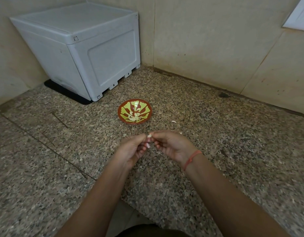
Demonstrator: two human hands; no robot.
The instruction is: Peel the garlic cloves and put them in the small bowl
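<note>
Cream-pale garlic clove (149,135) sits in the air between the two hands, above the speckled granite counter (62,151) and just near of the small bowl (124,106). The left hand (132,147) pinches it with thumb and curled fingertips, and the right hand (173,146), a red thread (192,158) on its wrist, pinches its other side; how much skin is left on it is too small to tell. It looks light and firm, with papery skin that should tear easily and flesh likely slick once bare, so a hold at the two ends seems safest. Peeled cloves (134,117) already lie in the bowl's bottom. A pale scrap (174,121) lies on the counter right of the bowl. A white plastic box (89,48) stands at the far left corner.
</note>
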